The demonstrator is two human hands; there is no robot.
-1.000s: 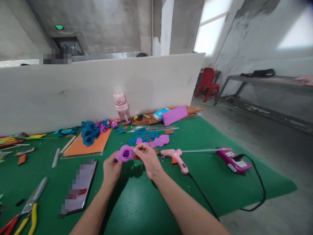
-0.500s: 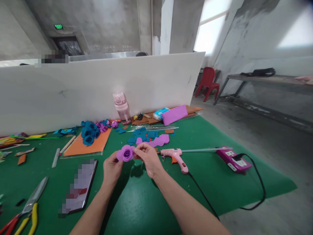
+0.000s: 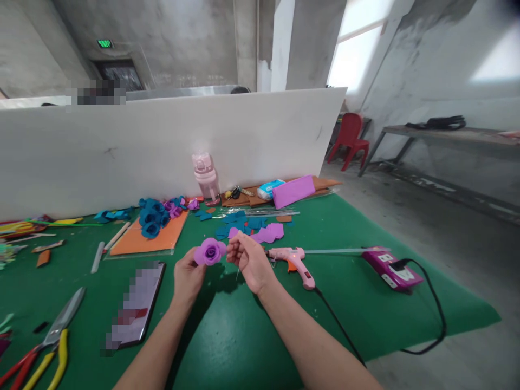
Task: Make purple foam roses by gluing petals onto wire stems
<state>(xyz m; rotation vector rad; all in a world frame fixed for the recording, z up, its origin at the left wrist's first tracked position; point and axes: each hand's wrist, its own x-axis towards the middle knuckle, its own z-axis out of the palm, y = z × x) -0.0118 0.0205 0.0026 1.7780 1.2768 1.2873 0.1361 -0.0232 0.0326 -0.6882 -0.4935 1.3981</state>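
A purple fabric or paper rose (image 3: 211, 252) with a dark spiral centre faces me above the green table. My left hand (image 3: 190, 273) is closed on its left and lower edge, thumb and fingers pinching it. Just beside the rose's right petal is my right hand (image 3: 249, 262), its fingers curled together and apart from the petal; whether anything is between them is hidden. A thin wire (image 3: 238, 274) shows below the right fingers. Behind that hand lies a wavy purple strip (image 3: 271, 233). To its right a pink glue gun (image 3: 290, 254) rests with a long glue stick in it.
A purple power strip (image 3: 392, 268) sits at the right, with a black cord. Scissors (image 3: 57, 330) and a phone (image 3: 140, 303) lie on the left. Blue roses (image 3: 152, 216) rest on an orange sheet (image 3: 134, 244). A pink bottle (image 3: 206, 176) stands by the white partition (image 3: 260, 141).
My right fingers have come off the rose's right petal and curled slightly away from it. The left hand still holds the rose. The whole view has shifted a little.
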